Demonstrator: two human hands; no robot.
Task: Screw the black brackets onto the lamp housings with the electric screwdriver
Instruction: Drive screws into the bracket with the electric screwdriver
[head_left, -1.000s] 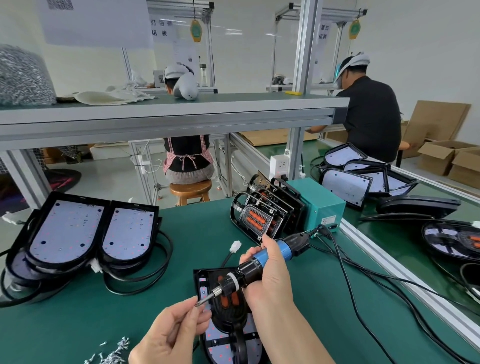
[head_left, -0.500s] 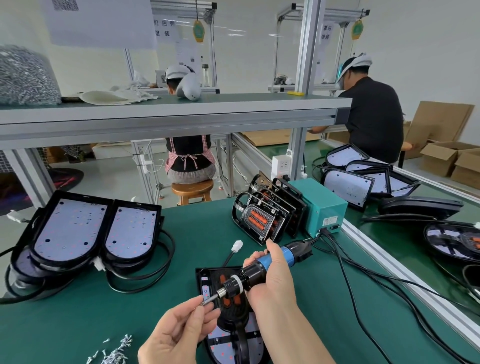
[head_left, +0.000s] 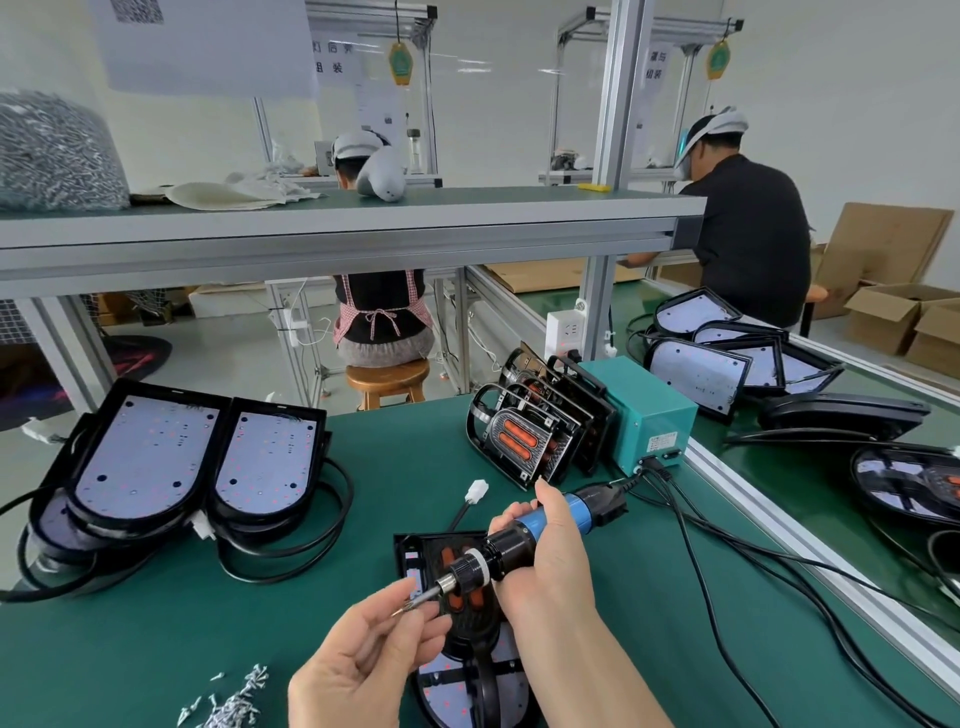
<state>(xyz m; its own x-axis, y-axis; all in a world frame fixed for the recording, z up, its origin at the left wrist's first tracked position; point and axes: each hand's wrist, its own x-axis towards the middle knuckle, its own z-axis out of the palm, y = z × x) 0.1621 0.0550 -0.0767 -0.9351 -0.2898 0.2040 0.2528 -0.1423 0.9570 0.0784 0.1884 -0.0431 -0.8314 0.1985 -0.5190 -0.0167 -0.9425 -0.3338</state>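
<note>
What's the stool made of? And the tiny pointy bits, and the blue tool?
The stool looks like varnished wood: orange-brown with a soft shine. The screws look like bare metal, silvery and glinting. The electric screwdriver seems glossy black and blue plastic, with a thin shiny metal bit, probably steel.

A factory assembly line: capped workers (head_left: 382, 312) are sitting at twelve and two o'clock; lamp housings (head_left: 145, 457) are lying stacked at ten.

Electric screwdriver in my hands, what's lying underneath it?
Lamp housing flat on the green mat, black bracket with orange inserts on it. Left hand and right hand cover its middle; screw holes can't be seen.
</note>
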